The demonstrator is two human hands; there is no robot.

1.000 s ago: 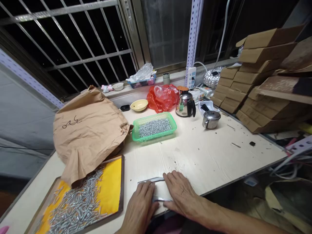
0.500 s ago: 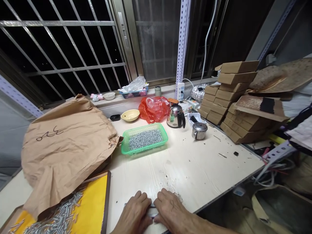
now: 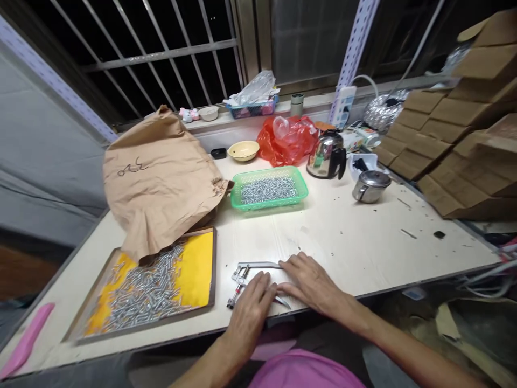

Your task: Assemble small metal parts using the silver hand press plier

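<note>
A metal hand tool (image 3: 247, 271) with two long handles lies on the pale table (image 3: 355, 242) near its front edge. My left hand (image 3: 252, 310) rests palm down on the tool's lower handle, fingers stretched out. My right hand (image 3: 309, 280) lies flat beside it, fingertips touching the upper handle. Neither hand grips the tool. To the left sits a yellow-lined tray (image 3: 197, 269) holding several small metal pins (image 3: 145, 293).
A brown paper sack (image 3: 159, 178) slumps over the tray's far end. Behind stand a green basket of pins (image 3: 269, 188), a yellow bowl (image 3: 243, 151), a red plastic bag (image 3: 286, 141), a steel kettle (image 3: 327, 156) and a lidded steel pot (image 3: 369, 186). Cardboard boxes (image 3: 460, 140) are stacked on the right.
The view has swung and tilted down. Both hands have slid toward the tool's handle ends, so more of the tool's head shows to the left of them.
</note>
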